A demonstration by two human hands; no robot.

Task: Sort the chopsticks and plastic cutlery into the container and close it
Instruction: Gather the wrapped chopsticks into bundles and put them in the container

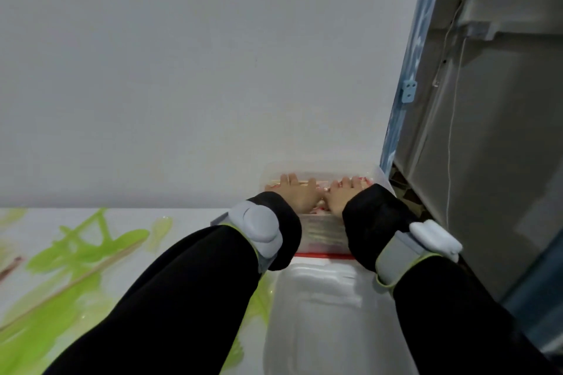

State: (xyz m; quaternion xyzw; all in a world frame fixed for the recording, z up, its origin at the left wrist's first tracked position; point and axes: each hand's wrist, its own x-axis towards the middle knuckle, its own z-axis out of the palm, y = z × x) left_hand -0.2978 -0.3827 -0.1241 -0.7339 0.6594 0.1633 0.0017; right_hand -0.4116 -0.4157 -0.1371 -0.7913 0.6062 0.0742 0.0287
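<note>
A clear plastic container [323, 169] stands against the wall at the far right of the table, its lid on top. My left hand [297, 192] and my right hand [342, 195] lie flat side by side on the lid, fingers spread and pointing at the wall. Through the clear plastic between my sleeves I make out pale sticks and red-and-white wrapped items [323, 231], blurred. A red strip [324, 256] runs along the container's near edge. Black sleeves with grey wrist devices hide much of the container.
A white foam box [323, 298] sits on the table just in front of the container. The tablecloth [91, 268] has a green leaf print. A grey cabinet [487, 131] with a hanging white cord stands close on the right.
</note>
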